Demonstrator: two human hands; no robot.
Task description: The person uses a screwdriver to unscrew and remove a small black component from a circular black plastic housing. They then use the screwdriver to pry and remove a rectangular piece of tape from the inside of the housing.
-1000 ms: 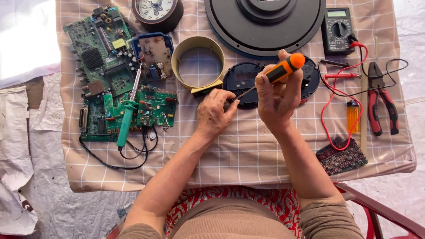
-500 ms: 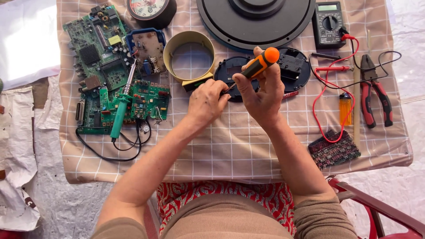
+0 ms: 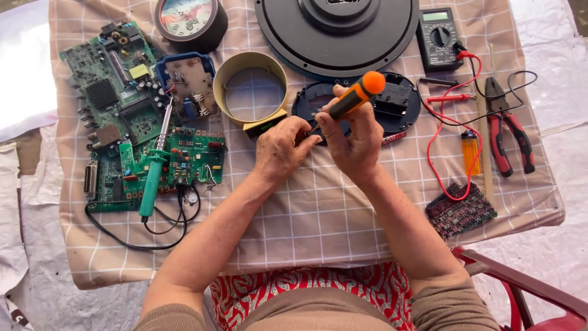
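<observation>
Right hand grips an orange-and-black plastic-handled screwdriver, fingers wrapped on the handle, orange end up and tilted to the right, tip angled down-left toward the left hand. Left hand is curled narrow, fingertips pinched together at the screwdriver's tip; whatever it pinches is too small to tell. Both hands sit mid-table, over the near edge of a round black plastic clock back plate that lies flat just behind them.

Crowded behind: cream-yellow ring-shaped band just left of the plate, large black round disc at the far edge, small round dial clock face top left. Left side is filled with green circuit boards and a teal-handled soldering iron lying across them, its black cord looping toward the near edge. Right side: black multimeter with red leads, orange lighter, red-handled pliers near the right edge, small dark circuit board by the near right corner.

Open room: the checked beige tablecloth is bare between the hands and the near edge, around both forearms.
</observation>
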